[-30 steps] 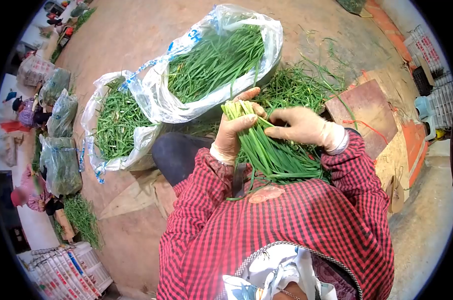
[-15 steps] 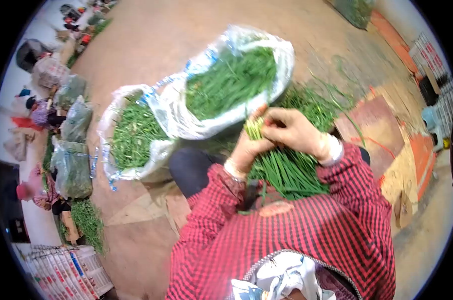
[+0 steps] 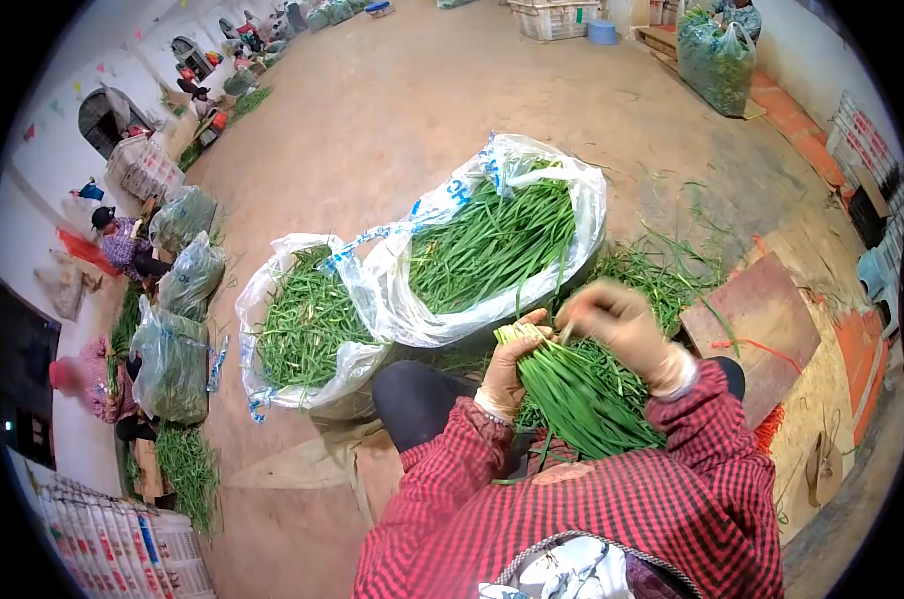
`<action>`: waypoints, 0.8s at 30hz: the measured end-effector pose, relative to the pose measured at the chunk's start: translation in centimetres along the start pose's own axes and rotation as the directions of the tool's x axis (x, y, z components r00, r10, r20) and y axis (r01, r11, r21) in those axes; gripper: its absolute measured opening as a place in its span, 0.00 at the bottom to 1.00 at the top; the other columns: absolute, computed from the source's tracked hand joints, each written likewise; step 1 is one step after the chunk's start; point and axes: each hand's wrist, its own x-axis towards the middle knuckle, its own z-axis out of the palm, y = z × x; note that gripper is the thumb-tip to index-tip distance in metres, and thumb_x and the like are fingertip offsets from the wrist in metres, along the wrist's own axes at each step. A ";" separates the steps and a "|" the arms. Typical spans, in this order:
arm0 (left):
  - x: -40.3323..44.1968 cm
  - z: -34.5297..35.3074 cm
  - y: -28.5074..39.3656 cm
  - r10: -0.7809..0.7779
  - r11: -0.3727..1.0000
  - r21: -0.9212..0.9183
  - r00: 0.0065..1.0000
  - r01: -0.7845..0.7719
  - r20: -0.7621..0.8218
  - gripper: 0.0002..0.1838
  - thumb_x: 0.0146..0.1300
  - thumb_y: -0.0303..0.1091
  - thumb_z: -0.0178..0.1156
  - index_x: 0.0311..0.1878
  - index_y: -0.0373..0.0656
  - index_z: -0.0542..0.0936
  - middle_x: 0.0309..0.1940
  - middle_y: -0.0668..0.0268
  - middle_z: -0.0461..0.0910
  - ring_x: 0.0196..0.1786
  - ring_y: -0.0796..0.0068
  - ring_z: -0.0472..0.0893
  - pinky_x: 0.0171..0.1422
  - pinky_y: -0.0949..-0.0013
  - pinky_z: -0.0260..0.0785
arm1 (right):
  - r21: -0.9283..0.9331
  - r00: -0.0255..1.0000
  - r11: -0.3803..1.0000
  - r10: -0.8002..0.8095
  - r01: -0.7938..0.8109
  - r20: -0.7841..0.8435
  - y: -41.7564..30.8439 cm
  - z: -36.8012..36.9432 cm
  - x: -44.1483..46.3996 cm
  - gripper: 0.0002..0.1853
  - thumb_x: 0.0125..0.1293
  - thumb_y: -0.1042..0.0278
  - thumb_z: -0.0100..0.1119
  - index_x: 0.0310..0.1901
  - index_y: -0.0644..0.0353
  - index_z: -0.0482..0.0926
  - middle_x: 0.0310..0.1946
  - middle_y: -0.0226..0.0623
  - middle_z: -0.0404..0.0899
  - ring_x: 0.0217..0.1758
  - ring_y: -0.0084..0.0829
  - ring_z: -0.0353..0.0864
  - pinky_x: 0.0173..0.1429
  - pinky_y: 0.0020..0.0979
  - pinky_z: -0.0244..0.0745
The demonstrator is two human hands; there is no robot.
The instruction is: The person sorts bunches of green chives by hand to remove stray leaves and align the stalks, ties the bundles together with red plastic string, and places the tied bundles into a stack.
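My left hand (image 3: 507,381), in a thin pale glove, is closed around a bunch of chives (image 3: 592,404) near its pale cut ends. The long green leaves fan out towards my lap at the lower right. Just right of those ends, my right hand (image 3: 622,329) is lifted and curled above the bunch, its fingers smeared by motion. Whether they hold anything cannot be seen. In front of my knees stand two open plastic bags: the larger bag (image 3: 422,324) is filled with long green leaves, the smaller bag (image 3: 257,299) with looser, tangled ones.
Loose leaves (image 3: 662,280) lie on the floor beyond my right hand. A reddish-brown board (image 3: 756,309) with a red string is at my right. Along the left wall, people sit by full plastic bags (image 3: 168,359). White crates (image 3: 123,544) stand at lower left.
The view has tilted up, so everything sits lower. My right hand has moved from the bunch's pale ends, where it touched my left hand, to the right. My left hand keeps the bunch.
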 end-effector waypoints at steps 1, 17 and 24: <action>-0.4 0.7 0.3 0.028 0.999 0.032 0.999 -0.026 -0.046 0.29 0.58 0.24 0.60 0.65 0.35 0.68 0.42 0.62 0.81 0.45 0.67 0.82 0.53 0.65 0.77 | -0.010 0.986 0.998 -0.055 0.054 -0.155 -1.5 -1.1 0.4 0.05 0.69 0.70 0.61 0.40 0.63 0.80 0.34 0.29 0.82 0.37 0.19 0.78 0.44 0.24 0.75; 1.4 7.5 0.2 0.175 0.853 0.457 0.963 -0.252 0.203 0.29 0.58 0.28 0.62 0.64 0.41 0.68 0.57 0.65 0.73 0.59 0.70 0.74 0.64 0.68 0.67 | -0.706 0.840 0.538 -0.006 0.460 0.543 -2.1 -1.5 3.2 0.27 0.64 0.57 0.64 0.61 0.61 0.74 0.60 0.48 0.75 0.66 0.45 0.71 0.71 0.42 0.62; 2.1 7.7 3.7 0.297 0.831 0.475 0.953 -0.290 0.061 0.16 0.66 0.27 0.56 0.57 0.40 0.73 0.46 0.65 0.77 0.48 0.69 0.79 0.52 0.68 0.73 | -0.719 0.892 0.534 -0.336 0.446 0.303 0.1 0.6 2.7 0.36 0.62 0.49 0.62 0.66 0.62 0.68 0.66 0.52 0.66 0.71 0.50 0.64 0.74 0.41 0.59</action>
